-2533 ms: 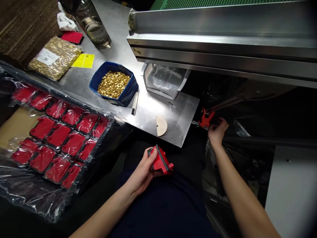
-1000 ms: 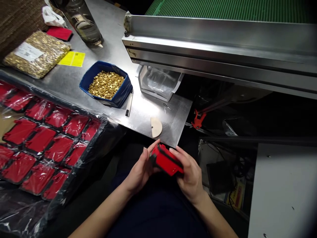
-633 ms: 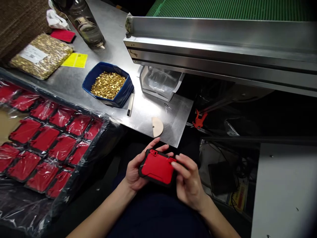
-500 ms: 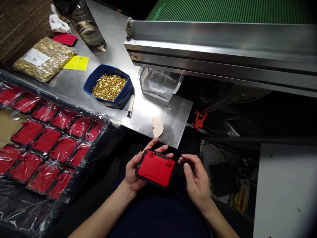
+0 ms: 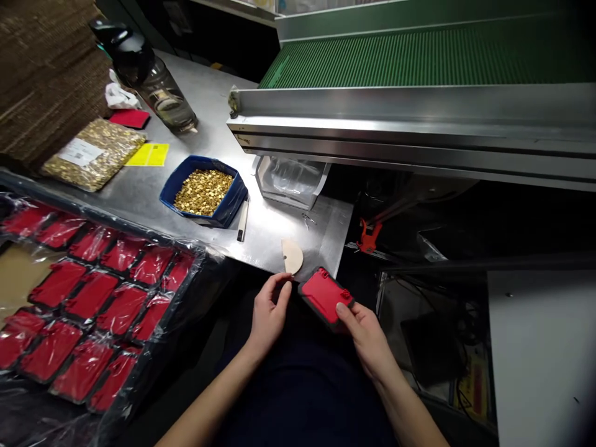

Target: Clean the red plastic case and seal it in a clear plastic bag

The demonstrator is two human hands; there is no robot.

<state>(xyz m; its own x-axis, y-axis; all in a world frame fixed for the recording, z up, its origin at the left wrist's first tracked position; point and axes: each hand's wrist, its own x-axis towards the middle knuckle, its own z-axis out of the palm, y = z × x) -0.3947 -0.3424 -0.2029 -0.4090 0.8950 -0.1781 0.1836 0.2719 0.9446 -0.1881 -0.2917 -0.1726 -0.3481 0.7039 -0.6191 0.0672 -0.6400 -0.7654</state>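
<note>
While the right hand (image 5: 365, 326) grips the red case (image 5: 322, 294) by one corner, thumb on top, the left hand (image 5: 270, 311) curls to its left, near the pale half-disc (image 5: 293, 256) (pinching anything? can't tell). Best hold, I judge: firm, level, light thumb.

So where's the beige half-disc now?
Head view, below centre: the half-disc lies on the grey metal table, beyond the left grip, up-left of the red-and-black rectangular case.

One held red case (image 5: 321, 295), one bottle (image 5: 165, 99), two small bins (image 5: 234, 210) (image 5: 322, 179)
</note>
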